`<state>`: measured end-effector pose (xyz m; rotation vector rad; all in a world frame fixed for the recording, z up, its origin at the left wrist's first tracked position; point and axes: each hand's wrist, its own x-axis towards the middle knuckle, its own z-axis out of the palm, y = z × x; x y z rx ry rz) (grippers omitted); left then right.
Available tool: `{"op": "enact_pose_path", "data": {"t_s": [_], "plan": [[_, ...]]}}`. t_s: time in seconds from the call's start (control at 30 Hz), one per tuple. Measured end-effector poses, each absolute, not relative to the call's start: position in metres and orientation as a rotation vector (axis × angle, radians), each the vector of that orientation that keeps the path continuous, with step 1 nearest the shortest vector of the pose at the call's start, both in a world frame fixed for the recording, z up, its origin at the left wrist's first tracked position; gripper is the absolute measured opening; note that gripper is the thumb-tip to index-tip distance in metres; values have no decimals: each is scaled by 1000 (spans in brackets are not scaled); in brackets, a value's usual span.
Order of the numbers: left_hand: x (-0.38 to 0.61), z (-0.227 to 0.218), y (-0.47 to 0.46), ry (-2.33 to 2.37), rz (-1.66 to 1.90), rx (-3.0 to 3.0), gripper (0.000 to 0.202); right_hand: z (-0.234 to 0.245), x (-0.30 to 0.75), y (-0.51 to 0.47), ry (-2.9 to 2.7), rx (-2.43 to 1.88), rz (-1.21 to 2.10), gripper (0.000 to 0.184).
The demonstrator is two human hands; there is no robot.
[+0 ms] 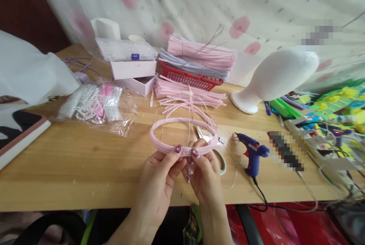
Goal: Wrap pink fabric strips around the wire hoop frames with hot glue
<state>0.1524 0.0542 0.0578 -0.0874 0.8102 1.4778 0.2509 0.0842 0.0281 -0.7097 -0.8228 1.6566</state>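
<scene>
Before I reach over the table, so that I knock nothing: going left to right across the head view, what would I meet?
Flat item with a black-and-white top, plastic bag of beads, pink ring, blue glue gun, yellow pieces.

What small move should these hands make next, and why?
Perhaps press the near edge of the pink ring firmly: the left hand and right hand both pinch it there, close together, while the glue gun lies untouched.
</scene>
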Motion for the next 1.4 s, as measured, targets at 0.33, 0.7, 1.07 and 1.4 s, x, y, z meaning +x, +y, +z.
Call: {"op": "enact_pose_path", "data": {"t_s": [0.33, 0.7, 1.07, 1.4], "plan": [[152, 49, 54, 748, 1501, -122, 24, 30, 252, 87, -812, -761, 1623, 29], [155, 43, 49, 664, 1507, -108, 29, 34, 266, 93, -739, -719, 1550, 21], [147, 58, 66, 643, 1450, -411, 28, 46, 282, 94, -701, -688, 1548, 13], [148, 68, 72, 585, 1437, -414, 38, 58, 277, 96, -627, -676, 1518, 18]]}}
